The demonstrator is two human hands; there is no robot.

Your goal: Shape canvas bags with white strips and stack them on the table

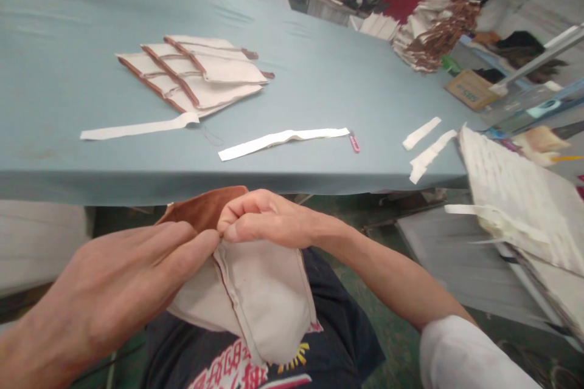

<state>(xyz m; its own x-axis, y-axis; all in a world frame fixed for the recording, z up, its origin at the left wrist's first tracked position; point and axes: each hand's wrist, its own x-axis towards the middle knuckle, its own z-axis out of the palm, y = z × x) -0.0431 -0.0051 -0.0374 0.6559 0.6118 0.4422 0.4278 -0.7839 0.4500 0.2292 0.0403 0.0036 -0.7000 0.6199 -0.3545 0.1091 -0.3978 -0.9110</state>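
A cream fabric pouch [278, 298] with a dark seam down its middle hangs over my lap, in front of the table edge. Its brown upper part [201, 209] shows behind my fingers. My left hand [128, 273] pinches the pouch near the top of the seam, thumb and fingers pressed together. Right beside those fingertips, my right hand [269, 219] is closed on the same spot with curled fingers. The exact edge between the fingertips is hidden.
Similar cream pouches with brown edging [228, 94] lie overlapped on the blue-green table [328, 85]. Nearer are a white strip [137, 129], another strip [278, 141] and a small pink tool [354, 142]. A cardboard box [469, 90] and piled fabric [438, 30] stand at the right.
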